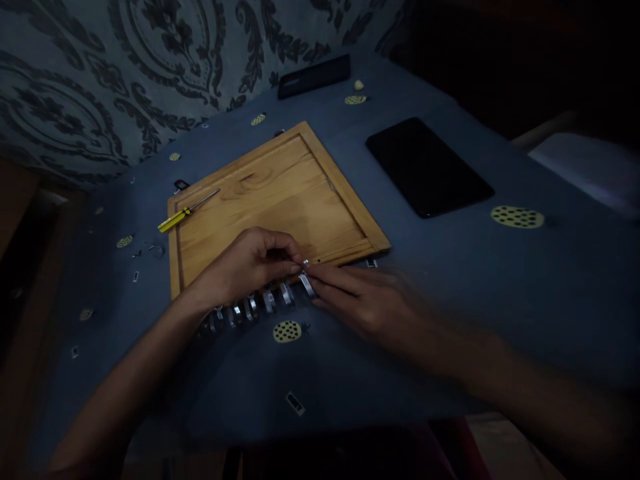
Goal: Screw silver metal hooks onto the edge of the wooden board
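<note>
A framed wooden board (270, 193) lies flat on the blue patterned tablecloth. Several shiny curved metal pieces (269, 300), perhaps hooks, stick out in a row along its near edge. At the right end of that row, my left hand (250, 263) pinches the top of one curved metal piece (307, 287) between thumb and fingertips. My right hand (367, 297) holds the same piece from the right, fingers pressed together on it. The fingers hide just how it meets the board. On the board's left side rests a screwdriver (177, 219) with a yellow handle.
Right of the board lies a dark flat tablet-like slab (427, 167). A black phone or phone case (315, 77) is near the wall, with a small pale lump (359, 85) beside it. Small clear or metal bits (155, 250) sit left of the board. The light is dim.
</note>
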A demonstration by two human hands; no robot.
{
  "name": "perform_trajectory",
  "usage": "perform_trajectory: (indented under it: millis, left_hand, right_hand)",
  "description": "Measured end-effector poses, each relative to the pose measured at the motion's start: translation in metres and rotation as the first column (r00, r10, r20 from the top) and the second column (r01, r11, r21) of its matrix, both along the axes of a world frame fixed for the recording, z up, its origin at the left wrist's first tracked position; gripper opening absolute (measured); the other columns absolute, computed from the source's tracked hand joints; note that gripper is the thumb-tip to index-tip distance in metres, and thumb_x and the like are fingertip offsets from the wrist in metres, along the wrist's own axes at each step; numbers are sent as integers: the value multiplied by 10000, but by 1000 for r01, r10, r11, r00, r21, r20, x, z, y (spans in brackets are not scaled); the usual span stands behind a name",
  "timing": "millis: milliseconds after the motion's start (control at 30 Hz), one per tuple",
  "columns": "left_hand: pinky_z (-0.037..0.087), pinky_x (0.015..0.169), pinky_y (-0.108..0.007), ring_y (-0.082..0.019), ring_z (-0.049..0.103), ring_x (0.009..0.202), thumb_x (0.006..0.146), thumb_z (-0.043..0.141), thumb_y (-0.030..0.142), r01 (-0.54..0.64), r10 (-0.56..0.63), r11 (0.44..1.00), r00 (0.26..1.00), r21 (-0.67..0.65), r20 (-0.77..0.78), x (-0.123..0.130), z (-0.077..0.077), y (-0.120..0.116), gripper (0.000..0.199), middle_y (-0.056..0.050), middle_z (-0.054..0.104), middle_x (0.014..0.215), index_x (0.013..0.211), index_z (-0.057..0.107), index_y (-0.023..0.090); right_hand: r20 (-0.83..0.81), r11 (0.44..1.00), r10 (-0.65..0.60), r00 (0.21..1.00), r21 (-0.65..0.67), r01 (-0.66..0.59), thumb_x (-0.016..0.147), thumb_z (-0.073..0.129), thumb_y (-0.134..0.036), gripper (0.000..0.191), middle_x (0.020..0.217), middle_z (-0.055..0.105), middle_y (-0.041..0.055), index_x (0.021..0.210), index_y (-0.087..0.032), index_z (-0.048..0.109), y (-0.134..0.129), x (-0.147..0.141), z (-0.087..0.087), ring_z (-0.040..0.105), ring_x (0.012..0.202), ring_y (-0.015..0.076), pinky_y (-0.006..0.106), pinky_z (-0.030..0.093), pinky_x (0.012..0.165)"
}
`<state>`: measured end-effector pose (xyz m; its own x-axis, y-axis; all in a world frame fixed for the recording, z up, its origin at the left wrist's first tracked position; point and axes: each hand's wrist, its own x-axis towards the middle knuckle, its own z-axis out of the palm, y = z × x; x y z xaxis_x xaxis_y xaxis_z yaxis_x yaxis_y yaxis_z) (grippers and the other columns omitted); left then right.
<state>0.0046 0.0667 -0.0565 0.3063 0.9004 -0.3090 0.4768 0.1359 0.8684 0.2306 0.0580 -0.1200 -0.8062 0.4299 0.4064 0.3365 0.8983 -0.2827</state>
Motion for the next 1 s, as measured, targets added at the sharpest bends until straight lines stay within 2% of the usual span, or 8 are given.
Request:
perform_trajectory:
  millis: [167,367,500,600,667,767,900,1000]
  left_hand:
    - [467,571,-206,-115,605,621,803,718,219,-2,2,1000,1000,-7,-1,0,-2,-1,59,2,689,681,779,728,166]
    - [472,628,-231,-132,628,676,823,702,223,23,-19,998,997,63,-71,1,-3,-3,68,-6,700,719,797,723,164]
    - [494,669,-248,-150,658,728,850,704,261,40,-27,992,994,120,-105,-2,6,-6,92,-11,732,781,853,741,177]
    - [494,683,-268,-168,671,763,908,688,351,-15,63,973,978,230,-201,-7,15,-16,167,-17,739,825,919,747,195]
    - [505,751,-305,-203,688,864,924,708,450,-29,128,940,954,340,-272,-8,15,-27,257,-36,752,915,1002,747,208]
    - [483,830,-380,-265,653,988,865,770,593,77,151,884,887,461,-436,-3,6,-45,434,-68,732,1001,1074,734,214]
    - [455,905,-454,-311,591,1075,837,758,659,185,207,843,756,506,-621,11,-9,-60,548,-95,695,1088,1120,718,192]
    - [453,954,-473,-309,572,1101,867,719,657,194,212,847,730,494,-650,18,-13,-62,540,-90,687,1115,1132,710,186]
  right_hand:
    - [-55,1000,1,998,-5,-2,1052,517,-123,222,1294,747,147,1149,-129,717,0,-1,-2,788,911,232,404,696,778]
    - [-87,1000,-18,996,7,19,1052,523,-130,210,1260,759,126,1127,-146,718,-1,-1,-7,783,891,215,350,679,744]
    - [-82,1000,-24,996,2,25,1052,538,-149,224,1294,751,106,1199,-171,706,-1,0,-10,780,927,214,358,683,780]
    - [-93,1000,-10,996,-15,8,1054,533,-148,256,1333,735,106,1255,-175,689,0,0,-9,776,968,216,369,684,809]
    - [-93,1000,11,996,-20,-13,1051,531,-140,234,1307,746,113,1215,-162,698,0,-1,-8,778,958,217,373,686,806]
    - [-70,1000,11,997,-16,-12,1044,530,-118,228,1266,764,120,1186,-142,706,1,-1,-7,787,944,221,371,690,808]
    - [-129,1000,18,991,26,-14,1045,543,-127,268,1320,751,120,1254,-132,710,4,-2,-13,794,1018,239,383,694,862]
    - [-174,999,23,984,45,-16,1053,552,-161,235,1293,769,102,1190,-143,741,5,-1,-16,806,981,235,370,704,816]
